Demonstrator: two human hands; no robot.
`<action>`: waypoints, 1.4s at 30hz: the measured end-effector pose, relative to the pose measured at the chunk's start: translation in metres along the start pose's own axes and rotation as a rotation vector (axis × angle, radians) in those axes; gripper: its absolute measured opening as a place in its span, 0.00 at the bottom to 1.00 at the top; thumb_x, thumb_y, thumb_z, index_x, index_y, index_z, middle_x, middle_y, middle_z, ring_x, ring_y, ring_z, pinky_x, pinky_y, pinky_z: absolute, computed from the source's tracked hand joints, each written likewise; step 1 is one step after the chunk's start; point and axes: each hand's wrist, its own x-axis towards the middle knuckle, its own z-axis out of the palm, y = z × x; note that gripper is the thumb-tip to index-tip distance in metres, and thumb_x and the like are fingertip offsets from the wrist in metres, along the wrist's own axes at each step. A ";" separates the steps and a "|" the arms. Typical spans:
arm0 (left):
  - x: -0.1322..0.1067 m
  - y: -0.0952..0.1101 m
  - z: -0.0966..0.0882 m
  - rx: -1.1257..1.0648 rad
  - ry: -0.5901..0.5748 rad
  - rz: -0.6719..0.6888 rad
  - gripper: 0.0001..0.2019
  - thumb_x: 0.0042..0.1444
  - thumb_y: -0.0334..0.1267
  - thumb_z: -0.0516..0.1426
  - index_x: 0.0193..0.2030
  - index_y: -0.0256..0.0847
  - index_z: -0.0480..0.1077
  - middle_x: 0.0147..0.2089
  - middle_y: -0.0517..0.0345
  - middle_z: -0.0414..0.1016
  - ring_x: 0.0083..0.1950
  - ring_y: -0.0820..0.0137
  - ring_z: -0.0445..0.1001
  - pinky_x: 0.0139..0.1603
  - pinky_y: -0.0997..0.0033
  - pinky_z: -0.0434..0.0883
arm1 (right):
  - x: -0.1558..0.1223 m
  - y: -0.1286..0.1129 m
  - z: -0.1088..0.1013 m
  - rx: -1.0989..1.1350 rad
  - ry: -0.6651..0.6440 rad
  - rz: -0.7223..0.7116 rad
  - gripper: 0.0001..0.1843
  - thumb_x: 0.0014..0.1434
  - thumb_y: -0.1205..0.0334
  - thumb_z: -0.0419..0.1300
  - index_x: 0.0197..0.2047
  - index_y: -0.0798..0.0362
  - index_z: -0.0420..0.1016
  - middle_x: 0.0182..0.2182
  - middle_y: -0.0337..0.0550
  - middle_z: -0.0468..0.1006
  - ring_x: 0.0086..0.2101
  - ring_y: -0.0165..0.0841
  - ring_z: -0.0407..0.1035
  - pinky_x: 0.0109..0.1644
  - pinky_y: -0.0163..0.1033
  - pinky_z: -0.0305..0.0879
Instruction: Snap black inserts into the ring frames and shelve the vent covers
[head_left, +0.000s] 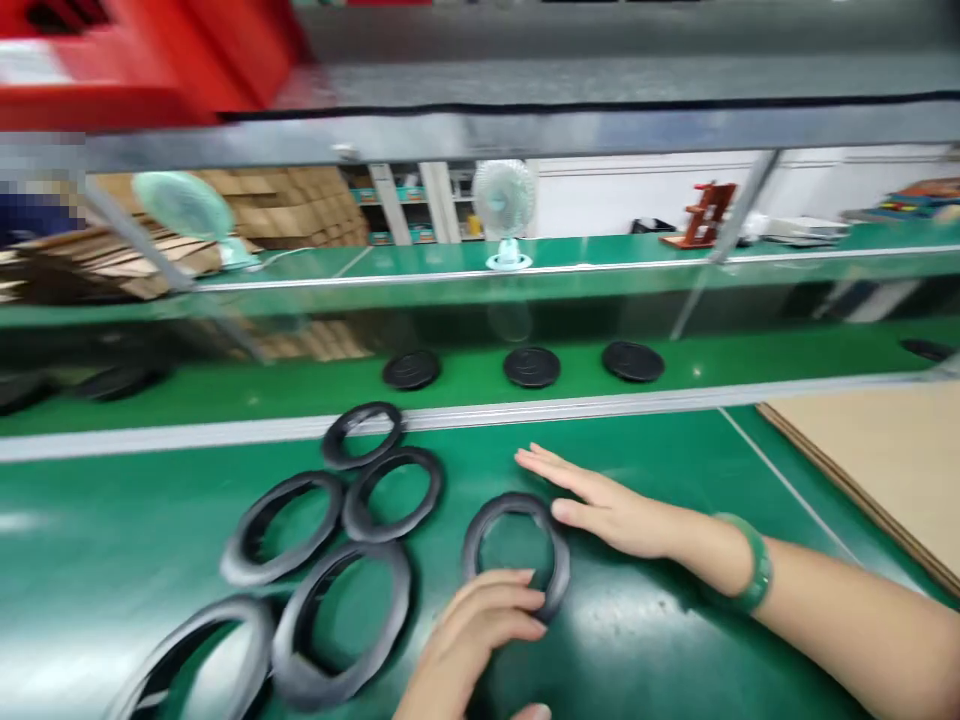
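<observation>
On green bench [660, 640], left hand [480, 630] fingers curled on black ring [516, 548], right hand [600, 505] flat, open beside it, loose rings [330, 560] at left.

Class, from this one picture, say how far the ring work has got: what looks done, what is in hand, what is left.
Looks done: three black discs lie on the belt beyond the rail. In hand: the left hand touches a single black ring on the green table, with the right hand flat beside it. Left: five loose rings overlap nearby, untouched.
</observation>
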 end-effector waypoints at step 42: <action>0.019 -0.034 -0.023 0.302 -0.297 0.328 0.28 0.69 0.47 0.48 0.70 0.31 0.60 0.70 0.40 0.62 0.73 0.59 0.59 0.75 0.63 0.53 | -0.004 0.075 -0.023 -0.249 0.139 0.009 0.33 0.63 0.37 0.58 0.69 0.28 0.61 0.67 0.32 0.56 0.66 0.51 0.49 0.71 0.57 0.49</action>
